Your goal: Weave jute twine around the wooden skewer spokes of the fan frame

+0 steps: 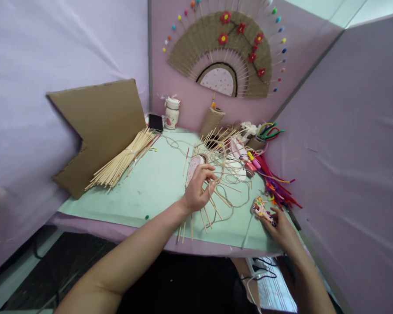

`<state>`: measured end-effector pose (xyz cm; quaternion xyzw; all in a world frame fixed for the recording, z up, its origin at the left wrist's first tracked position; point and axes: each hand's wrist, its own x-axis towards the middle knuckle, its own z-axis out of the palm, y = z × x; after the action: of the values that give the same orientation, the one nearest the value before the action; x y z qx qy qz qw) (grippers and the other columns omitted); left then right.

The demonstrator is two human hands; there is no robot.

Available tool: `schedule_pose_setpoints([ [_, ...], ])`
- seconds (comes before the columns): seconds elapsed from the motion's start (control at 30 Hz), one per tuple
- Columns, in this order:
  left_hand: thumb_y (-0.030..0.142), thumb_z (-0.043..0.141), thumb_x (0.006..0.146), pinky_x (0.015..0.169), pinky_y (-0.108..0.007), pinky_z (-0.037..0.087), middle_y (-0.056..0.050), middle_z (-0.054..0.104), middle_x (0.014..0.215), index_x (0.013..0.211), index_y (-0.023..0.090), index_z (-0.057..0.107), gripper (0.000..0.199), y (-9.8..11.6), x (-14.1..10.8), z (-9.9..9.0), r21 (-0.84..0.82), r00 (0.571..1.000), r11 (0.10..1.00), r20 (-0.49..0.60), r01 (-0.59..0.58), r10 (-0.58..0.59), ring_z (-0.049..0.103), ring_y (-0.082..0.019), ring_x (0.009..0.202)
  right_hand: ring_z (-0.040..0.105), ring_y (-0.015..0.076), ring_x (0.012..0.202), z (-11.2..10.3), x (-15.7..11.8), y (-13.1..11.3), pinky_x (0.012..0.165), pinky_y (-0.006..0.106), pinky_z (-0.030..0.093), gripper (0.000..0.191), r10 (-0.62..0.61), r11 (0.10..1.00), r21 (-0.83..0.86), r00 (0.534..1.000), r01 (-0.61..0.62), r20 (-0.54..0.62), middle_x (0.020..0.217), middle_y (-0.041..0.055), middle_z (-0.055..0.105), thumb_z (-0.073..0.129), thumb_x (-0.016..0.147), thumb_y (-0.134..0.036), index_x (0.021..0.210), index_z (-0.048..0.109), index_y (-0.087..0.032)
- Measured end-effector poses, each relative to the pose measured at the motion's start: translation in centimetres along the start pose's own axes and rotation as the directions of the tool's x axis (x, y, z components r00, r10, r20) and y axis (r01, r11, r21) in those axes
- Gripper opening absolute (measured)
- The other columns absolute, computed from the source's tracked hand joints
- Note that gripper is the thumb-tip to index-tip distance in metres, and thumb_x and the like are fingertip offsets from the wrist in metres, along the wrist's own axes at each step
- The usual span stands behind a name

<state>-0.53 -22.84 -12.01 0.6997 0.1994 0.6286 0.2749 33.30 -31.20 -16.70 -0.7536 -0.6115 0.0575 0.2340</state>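
My left hand (pixel 199 188) is over a half-round fan frame of thin wooden sticks, its fingers curled together at a strand of twine (pixel 223 159). Beneath that hand, the fan's white centre piece with pink dots (pixel 194 166) is partly covered. Sticks (pixel 207 218) fan out on both sides, with loose twine looping among them. At the table's right side, my right hand (pixel 280 229) closes its fingers on the near end of a small multicoloured patterned thing (pixel 262 210). Its kind is unclear, and the fingers hide part of it.
A bundle of sticks (pixel 126 159) lies left beside folded cardboard (pixel 105 126). At the back stand a white bottle (pixel 172 114), a black phone (pixel 156 122) and a twine spool (pixel 212 120). Pipe cleaners (pixel 275 179) crowd the right. A finished fan (pixel 196 46) hangs above.
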Motion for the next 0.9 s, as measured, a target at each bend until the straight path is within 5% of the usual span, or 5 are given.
schedule_pose_setpoints([
  [0.13,0.022,0.053,0.085,0.078,-0.033,0.05,-0.012,0.05,0.113,0.097,0.019,0.053,0.013,-0.2,0.0,-0.1,-0.009,1.0,1.0,0.011,-0.01,0.01,0.052,-0.021,0.103,0.062,0.0362,0.092,-1.6,-0.3,-1.1,0.083,0.054,0.048,0.06,-0.049,0.994,-0.097,0.998,0.046,-0.03,0.095,0.0192,0.066,0.058,0.068,-0.059,0.105,0.061,-0.012],
  [0.27,0.02,0.051,0.081,0.075,-0.033,0.049,-0.012,0.051,0.114,0.098,0.019,0.053,0.017,0.0,0.0,-0.3,0.016,0.999,1.0,0.028,-0.024,0.024,0.052,-0.022,0.1,0.059,0.0313,0.105,-3.3,-2.7,-8.8,0.094,0.052,0.046,0.048,-0.137,0.973,0.179,0.988,0.149,-0.076,0.114,0.0179,0.062,0.056,0.081,-0.055,0.112,0.058,-0.017],
  [0.53,0.019,0.045,0.083,0.076,-0.035,0.047,-0.012,0.052,0.113,0.096,0.019,0.054,0.016,0.4,0.3,-0.4,0.036,1.0,0.999,-0.017,-0.026,0.026,0.051,-0.022,0.1,0.064,0.0171,0.08,0.2,-7.6,-20.8,0.076,0.034,0.054,0.056,-0.421,0.427,0.881,0.817,-0.206,0.395,0.1,0.0073,0.065,0.069,0.075,-0.061,0.111,0.05,-0.024],
  [0.67,0.02,0.045,0.083,0.076,-0.034,0.048,-0.012,0.052,0.114,0.096,0.019,0.054,0.016,0.3,0.3,-0.3,0.025,1.0,1.0,-0.021,-0.018,0.019,0.051,-0.022,0.102,0.047,0.0095,0.05,-2.5,-8.3,-20.0,0.049,0.021,0.04,0.035,-0.317,0.616,0.754,0.805,-0.228,0.502,0.06,-0.0048,0.052,0.059,0.087,-0.051,0.104,0.055,-0.021],
  [0.9,0.023,0.045,0.086,0.076,-0.034,0.049,-0.012,0.051,0.113,0.099,0.019,0.054,0.017,0.1,0.2,-0.2,0.022,0.999,0.999,-0.011,-0.033,0.033,0.051,-0.022,0.103,0.053,0.0122,0.054,-6.5,-8.5,-21.3,0.051,0.024,0.041,0.031,-0.358,0.814,0.566,0.881,0.132,0.309,0.065,-0.0004,0.06,0.044,0.096,-0.043,0.105,0.064,-0.022],
])
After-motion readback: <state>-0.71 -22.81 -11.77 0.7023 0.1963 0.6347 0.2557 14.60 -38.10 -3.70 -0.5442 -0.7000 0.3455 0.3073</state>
